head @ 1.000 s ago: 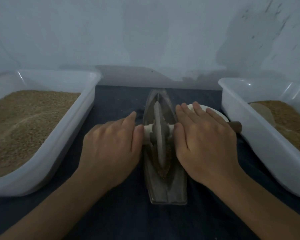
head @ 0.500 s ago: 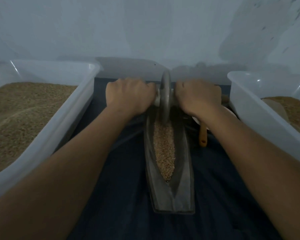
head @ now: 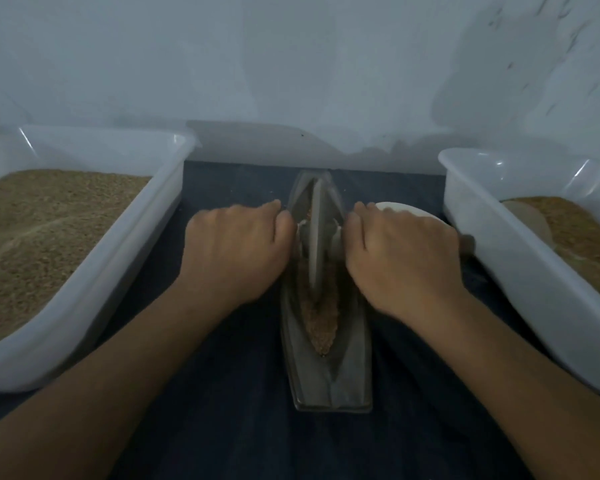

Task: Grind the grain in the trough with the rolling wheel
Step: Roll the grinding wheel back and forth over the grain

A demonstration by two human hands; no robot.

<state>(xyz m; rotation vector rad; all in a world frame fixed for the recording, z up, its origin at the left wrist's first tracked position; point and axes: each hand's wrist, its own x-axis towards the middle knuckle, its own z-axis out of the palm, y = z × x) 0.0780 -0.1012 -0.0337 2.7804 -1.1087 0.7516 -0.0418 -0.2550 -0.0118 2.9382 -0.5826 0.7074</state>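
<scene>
Mid-grind — my left hand (head: 236, 251) and right hand (head: 400, 252) grasp the axle; wheel (head: 315, 233) in trough (head: 326, 323) at 12 o'clock, on grain (head: 321, 323). Next stroke needs even pressure.

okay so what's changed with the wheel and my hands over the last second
The rolling wheel went to the far end of the trough and has come partway back toward you. The left hand and right hand moved with it, on its axle throughout. The grain stayed in the trough; both white tubs stayed put.
</scene>
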